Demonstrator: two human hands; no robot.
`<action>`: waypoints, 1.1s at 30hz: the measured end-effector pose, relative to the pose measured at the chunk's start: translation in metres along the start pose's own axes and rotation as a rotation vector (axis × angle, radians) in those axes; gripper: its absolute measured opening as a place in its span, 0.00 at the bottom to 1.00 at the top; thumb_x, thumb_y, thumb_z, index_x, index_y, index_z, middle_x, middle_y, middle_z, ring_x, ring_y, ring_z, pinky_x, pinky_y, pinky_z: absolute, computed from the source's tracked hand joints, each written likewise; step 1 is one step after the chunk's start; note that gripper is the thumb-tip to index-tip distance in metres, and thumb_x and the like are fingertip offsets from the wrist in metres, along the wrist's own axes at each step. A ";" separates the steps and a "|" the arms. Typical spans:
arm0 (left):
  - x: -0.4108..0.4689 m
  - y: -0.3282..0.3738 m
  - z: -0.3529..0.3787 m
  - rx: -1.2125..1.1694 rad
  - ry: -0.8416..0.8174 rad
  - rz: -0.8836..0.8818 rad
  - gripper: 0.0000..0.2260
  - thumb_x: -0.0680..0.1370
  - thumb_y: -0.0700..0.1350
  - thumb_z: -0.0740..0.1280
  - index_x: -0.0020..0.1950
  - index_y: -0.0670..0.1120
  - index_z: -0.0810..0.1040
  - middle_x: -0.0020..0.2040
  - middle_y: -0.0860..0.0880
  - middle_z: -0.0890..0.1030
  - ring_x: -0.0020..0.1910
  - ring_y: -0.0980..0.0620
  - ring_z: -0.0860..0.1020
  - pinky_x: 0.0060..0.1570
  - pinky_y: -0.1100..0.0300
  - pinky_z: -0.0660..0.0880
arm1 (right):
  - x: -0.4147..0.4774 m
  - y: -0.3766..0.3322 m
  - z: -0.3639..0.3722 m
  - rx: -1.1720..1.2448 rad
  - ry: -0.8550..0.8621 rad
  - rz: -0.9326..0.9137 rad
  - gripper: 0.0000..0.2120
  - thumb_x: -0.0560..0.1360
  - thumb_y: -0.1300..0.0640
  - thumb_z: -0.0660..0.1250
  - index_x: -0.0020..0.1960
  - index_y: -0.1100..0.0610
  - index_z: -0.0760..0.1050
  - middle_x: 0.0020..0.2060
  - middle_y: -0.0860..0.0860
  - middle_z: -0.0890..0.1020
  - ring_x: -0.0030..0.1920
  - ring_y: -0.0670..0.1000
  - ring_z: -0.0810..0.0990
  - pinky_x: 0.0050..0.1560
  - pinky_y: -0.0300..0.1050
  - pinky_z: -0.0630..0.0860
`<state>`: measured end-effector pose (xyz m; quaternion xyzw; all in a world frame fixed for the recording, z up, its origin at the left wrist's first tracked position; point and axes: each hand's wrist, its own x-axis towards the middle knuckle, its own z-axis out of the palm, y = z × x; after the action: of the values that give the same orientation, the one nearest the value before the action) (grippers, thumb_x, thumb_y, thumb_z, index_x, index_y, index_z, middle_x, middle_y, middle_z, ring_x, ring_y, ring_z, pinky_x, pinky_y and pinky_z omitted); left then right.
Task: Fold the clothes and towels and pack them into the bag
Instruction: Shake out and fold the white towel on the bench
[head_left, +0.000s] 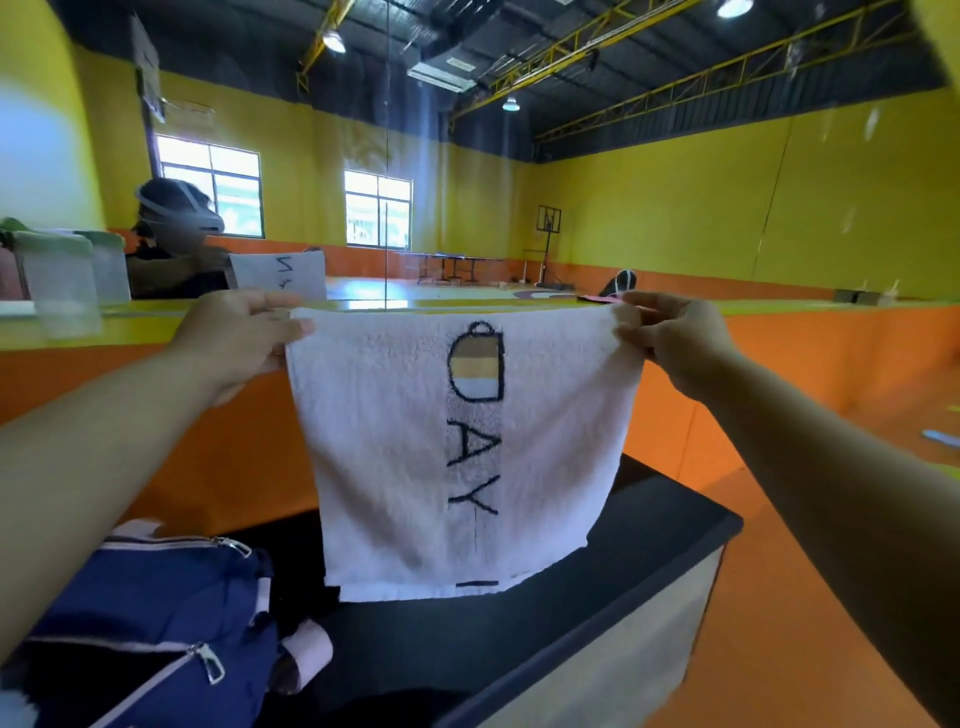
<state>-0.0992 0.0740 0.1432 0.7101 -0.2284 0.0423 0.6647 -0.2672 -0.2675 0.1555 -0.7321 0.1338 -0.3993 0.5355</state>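
**Here, a towel hangs spread between two pinching hands**

Both arms reach forward and up, and the white towel hangs between them like a curtain, its top edge pulled nearly straight.

The left hand has the towel's upper left corner. The thumb lies on the near face of the cloth and the fingers curl over the top edge to the far side, so the corner is nipped tightly between them. The right hand holds the upper right corner in the same way. Its fingers are curled close together with the cloth caught between fingertips and thumb, and a small fold of terry bunches at the grip. Neither hand holds anything else.

The towel faces the camera. A dark outline of a cup with tan and pale blue bands sits near its top, and the letters D, A, Y run down a grey strip below it. The cloth looks doubled, since a second layer shows just under the front hem. Its lower edge reaches down to the black table, but it is not clear whether it touches the surface.

The blue bag lies on the table at lower left, near the towel's bottom corner but apart from it. Its silver zips are drawn open on a dark interior. Beyond the left hand, pale plastic containers stand on a yellow ledge.
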 end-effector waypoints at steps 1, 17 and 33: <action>-0.003 0.001 -0.001 -0.024 -0.006 -0.005 0.19 0.76 0.34 0.66 0.66 0.42 0.73 0.57 0.44 0.77 0.50 0.47 0.78 0.55 0.51 0.74 | -0.004 -0.002 -0.001 0.021 -0.020 0.019 0.22 0.72 0.73 0.66 0.65 0.64 0.72 0.47 0.55 0.80 0.43 0.47 0.78 0.38 0.31 0.78; -0.031 0.005 -0.017 -0.073 0.101 -0.017 0.06 0.75 0.37 0.68 0.50 0.45 0.80 0.49 0.46 0.79 0.39 0.53 0.75 0.40 0.62 0.72 | -0.038 -0.014 -0.007 0.092 0.083 0.056 0.15 0.70 0.71 0.70 0.56 0.63 0.78 0.44 0.57 0.81 0.39 0.49 0.80 0.34 0.35 0.78; -0.054 0.013 -0.028 0.550 0.272 0.354 0.11 0.74 0.46 0.70 0.54 0.43 0.81 0.54 0.41 0.81 0.47 0.50 0.74 0.46 0.57 0.68 | -0.080 -0.025 -0.029 -0.296 0.132 -0.215 0.11 0.70 0.64 0.73 0.35 0.52 0.76 0.31 0.50 0.77 0.27 0.46 0.76 0.27 0.36 0.77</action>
<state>-0.1458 0.1150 0.1383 0.7998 -0.2376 0.3110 0.4552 -0.3456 -0.2270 0.1456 -0.7851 0.1471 -0.4772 0.3664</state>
